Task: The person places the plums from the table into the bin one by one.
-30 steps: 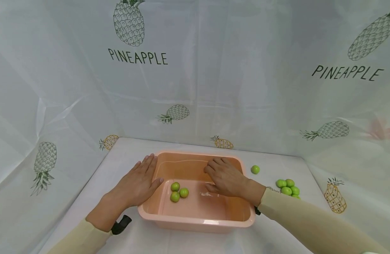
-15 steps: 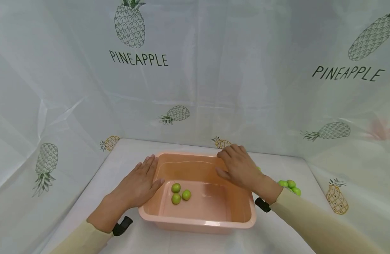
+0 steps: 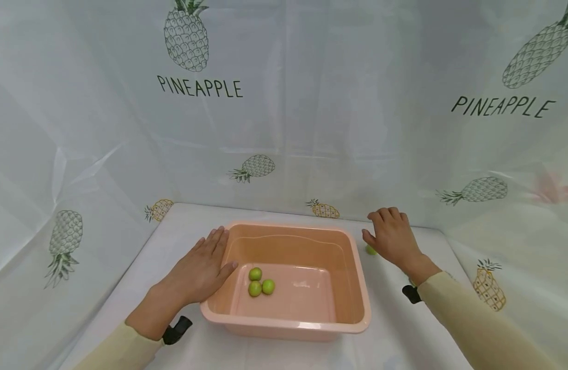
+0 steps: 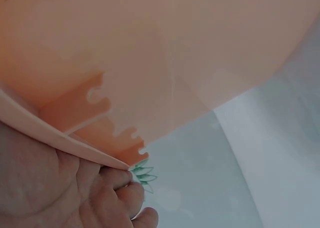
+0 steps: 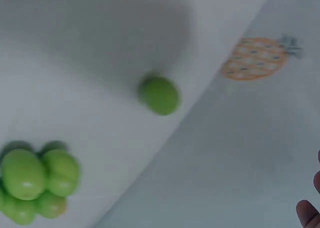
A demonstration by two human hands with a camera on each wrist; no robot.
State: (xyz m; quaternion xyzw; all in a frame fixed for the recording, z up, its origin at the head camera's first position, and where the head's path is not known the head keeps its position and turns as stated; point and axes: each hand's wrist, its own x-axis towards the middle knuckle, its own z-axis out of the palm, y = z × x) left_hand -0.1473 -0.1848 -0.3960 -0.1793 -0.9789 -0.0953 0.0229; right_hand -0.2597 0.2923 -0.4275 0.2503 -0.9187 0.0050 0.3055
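My left hand [image 3: 196, 272] lies with straight fingers on the left rim of a peach plastic basin [image 3: 293, 325]. In the left wrist view its fingers [image 4: 112, 193] press against the basin's rim from outside. Three small round green fruits, probably limes [image 3: 268, 287], sit inside the basin near its left end. My right hand [image 3: 394, 239] hovers right of the basin with bent, spread fingers and nothing visible in it. Below its thumb, partly covered, a single lime [image 3: 371, 250] lies on the table; this lime [image 5: 160, 95] shows whole in the right wrist view.
A cluster of several limes [image 5: 24, 174] lies on the white table, mostly hidden behind my right arm in the head view. A white curtain [image 3: 311, 128] printed with pineapples rises along the table's back edge and sides.
My right hand has moved out of the basin, over its back right corner, to the lone lime at the right. The left hand and the basin stay put.
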